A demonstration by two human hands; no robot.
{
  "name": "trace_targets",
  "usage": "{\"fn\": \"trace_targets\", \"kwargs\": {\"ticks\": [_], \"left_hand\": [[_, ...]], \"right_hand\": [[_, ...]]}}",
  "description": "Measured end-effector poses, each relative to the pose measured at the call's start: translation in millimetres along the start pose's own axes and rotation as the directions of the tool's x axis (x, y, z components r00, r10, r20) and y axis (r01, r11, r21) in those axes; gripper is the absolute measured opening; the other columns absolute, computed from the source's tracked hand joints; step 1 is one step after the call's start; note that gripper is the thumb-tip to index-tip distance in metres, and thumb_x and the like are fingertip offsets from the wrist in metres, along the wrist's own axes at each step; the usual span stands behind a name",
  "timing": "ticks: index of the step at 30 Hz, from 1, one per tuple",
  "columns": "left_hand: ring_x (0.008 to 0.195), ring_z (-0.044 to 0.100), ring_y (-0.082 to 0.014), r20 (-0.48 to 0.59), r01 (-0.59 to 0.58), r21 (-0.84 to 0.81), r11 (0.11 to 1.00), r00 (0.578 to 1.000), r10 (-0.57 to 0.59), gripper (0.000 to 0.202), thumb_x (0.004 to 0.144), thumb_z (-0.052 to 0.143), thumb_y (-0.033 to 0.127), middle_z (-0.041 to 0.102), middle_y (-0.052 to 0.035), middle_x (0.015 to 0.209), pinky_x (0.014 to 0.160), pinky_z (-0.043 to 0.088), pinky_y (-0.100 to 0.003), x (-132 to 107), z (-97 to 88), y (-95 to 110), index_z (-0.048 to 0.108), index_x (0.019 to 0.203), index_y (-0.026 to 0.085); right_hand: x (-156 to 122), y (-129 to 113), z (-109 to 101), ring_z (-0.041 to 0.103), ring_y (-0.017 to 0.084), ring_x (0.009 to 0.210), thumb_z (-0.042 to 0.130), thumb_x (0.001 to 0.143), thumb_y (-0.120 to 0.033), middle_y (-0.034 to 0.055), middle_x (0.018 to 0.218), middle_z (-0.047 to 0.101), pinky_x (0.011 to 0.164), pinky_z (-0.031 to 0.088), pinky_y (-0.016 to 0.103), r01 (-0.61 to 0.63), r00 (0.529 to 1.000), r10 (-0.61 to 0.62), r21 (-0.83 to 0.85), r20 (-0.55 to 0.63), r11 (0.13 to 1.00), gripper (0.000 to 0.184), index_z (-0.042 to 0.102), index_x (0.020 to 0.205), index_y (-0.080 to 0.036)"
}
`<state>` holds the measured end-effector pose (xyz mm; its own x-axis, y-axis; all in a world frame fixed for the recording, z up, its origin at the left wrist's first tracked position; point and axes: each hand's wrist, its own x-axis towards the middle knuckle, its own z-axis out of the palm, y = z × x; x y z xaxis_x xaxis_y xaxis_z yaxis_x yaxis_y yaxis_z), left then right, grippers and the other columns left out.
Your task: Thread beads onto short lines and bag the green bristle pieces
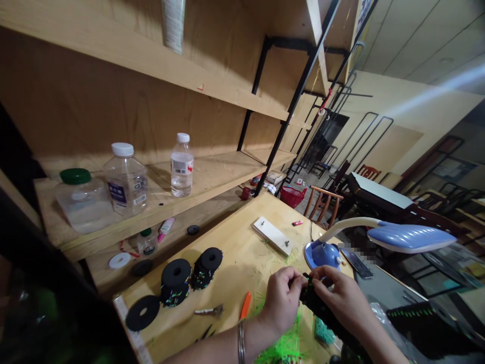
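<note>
My left hand [282,298] wears a bracelet at the wrist and pinches the near end of a dark black piece [315,302] with a small green spot. From the other side my right hand [343,290] grips the same piece, its fingers curled in and almost touching the left fingertips. What the black piece is cannot be made out. Below the hands lies a heap of bright green strands [286,344], and beside it a packet of teal bits [324,331]. Left of my left hand is an orange-handled tool [245,305].
Black foam spools [176,280] with coloured bits, a black disc [143,312] and a brush [209,310] lie at left. A white block [273,235], a blue lamp [323,253] and a phone [356,263] stand beyond. Bottles [182,169] line the shelf [215,174].
</note>
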<state>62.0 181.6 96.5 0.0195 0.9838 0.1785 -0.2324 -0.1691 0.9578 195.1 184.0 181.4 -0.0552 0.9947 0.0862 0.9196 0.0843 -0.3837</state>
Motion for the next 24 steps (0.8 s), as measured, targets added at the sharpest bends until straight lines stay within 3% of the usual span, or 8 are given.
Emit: {"fn": "trace_targets", "kwargs": {"ticks": [16,24], "left_hand": [[0.053,0.041,-0.0113,0.002,0.000,-0.003,1.000,1.000,0.000,0.025,0.086,0.056,0.030,0.041,0.0050,0.053,0.051,0.032,-0.022,0.2,-0.8,-2.1,0.054,0.064,0.018],[0.054,0.041,-0.0114,-0.003,-0.020,0.025,0.999,1.000,0.020,0.023,0.086,0.054,0.026,0.042,0.0047,0.054,0.052,0.033,-0.022,0.6,-0.4,-3.4,0.055,0.065,0.018]], "right_hand": [[3.3,-1.9,-0.7,0.051,0.013,0.049,0.058,0.074,-0.039,-0.0024,0.055,0.060,0.047,0.033,0.023,-0.032,0.999,0.029,0.050,0.045,0.998,0.018,0.068,0.073,-0.023],[6.8,-8.0,0.9,0.050,0.013,0.050,0.058,0.071,-0.032,-0.0038,0.052,0.054,0.047,0.031,0.023,-0.067,0.994,0.061,0.069,0.088,0.995,0.010,0.062,0.066,-0.024]]}}
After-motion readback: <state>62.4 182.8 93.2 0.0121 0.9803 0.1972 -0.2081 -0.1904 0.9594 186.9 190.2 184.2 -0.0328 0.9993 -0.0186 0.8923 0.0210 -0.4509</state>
